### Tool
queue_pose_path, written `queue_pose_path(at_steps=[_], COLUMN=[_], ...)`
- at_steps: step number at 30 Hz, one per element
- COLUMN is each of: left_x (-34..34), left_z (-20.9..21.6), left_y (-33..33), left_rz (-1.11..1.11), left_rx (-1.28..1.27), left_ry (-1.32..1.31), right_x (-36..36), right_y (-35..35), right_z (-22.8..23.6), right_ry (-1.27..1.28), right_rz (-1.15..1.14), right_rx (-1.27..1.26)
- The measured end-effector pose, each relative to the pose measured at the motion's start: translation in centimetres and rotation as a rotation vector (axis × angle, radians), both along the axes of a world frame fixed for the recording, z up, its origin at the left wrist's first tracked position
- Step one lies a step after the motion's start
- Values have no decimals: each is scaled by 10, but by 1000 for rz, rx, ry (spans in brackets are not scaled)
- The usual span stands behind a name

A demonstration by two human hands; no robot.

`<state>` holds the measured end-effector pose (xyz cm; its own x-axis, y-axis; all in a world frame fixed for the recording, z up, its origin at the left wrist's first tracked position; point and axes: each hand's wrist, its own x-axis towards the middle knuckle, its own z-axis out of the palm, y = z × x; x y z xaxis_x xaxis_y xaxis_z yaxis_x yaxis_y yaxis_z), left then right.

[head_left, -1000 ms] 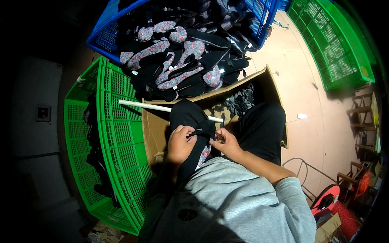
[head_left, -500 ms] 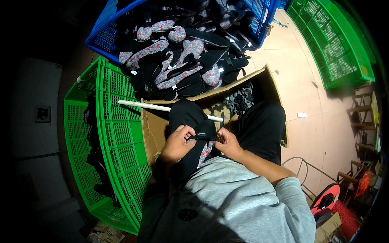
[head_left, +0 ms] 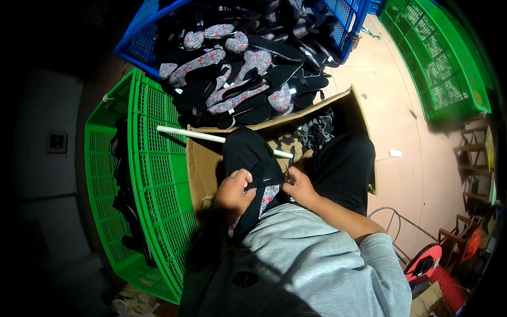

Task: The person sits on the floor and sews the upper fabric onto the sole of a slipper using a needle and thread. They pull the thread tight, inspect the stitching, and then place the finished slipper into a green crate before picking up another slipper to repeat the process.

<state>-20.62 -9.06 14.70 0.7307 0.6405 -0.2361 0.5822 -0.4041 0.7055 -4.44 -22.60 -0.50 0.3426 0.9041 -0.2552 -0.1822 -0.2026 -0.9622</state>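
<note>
A black slipper-like fabric piece (head_left: 266, 170) with a floral lining (head_left: 270, 196) lay over the person's left thigh, strung between the two hands. Its upper black band ran crosswise from one grip to the other, while its longer body seemed to slope from there down and to the left, toward the grey shirt (head_left: 311, 248); the hands and folds hid its exact outline.

The left hand (head_left: 235, 192) stood at the band's left end, over that sloping body and so nearer to the bulk of it. Its grip was closed, fingers curled and thumb pressed along the black cloth. The right hand (head_left: 301, 188) met the band's right end, thumb and fingertips drawn together in a pinch at the edge; how much cloth lay between them could not be told.

Just beyond the left knee (head_left: 240, 149), a white rod (head_left: 195, 134) crossed an open cardboard box (head_left: 201, 166). Farther out lay a pile of similar pieces (head_left: 243, 98) by a blue crate (head_left: 150, 26), and a green crate (head_left: 159, 174) stood to the left.
</note>
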Motion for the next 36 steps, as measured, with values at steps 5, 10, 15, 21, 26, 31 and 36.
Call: queue_pose_path(at_steps=[5, 10, 15, 21, 26, 31, 36], left_x=[2, -2, -11, -37, -43, -15, 2], left_z=[9, 0, -21, -42, -35, 18, 2], left_y=[-14, -12, -9, -2, -2, -7, -17], left_rz=[-65, -77, 187, 203, 357, 579, 626], left_rx=[384, 430, -1, -1026, -1144, -737, -500], left_ry=[62, 79, -105, -245, -540, -806, -817], right_x=[-3, -4, -5, 3, 5, 16, 19], right_y=[-2, -2, -3, -3, 1, -4, -6], right_z=[-1, 2, -4, 3, 29, 39, 64], right_ry=[-2, -29, 105, 353, 530, 559, 599], right_rz=[-6, 25, 8, -26, -35, 38, 237], right_rx=[-24, -17, 5, -87, -44, 124, 377])
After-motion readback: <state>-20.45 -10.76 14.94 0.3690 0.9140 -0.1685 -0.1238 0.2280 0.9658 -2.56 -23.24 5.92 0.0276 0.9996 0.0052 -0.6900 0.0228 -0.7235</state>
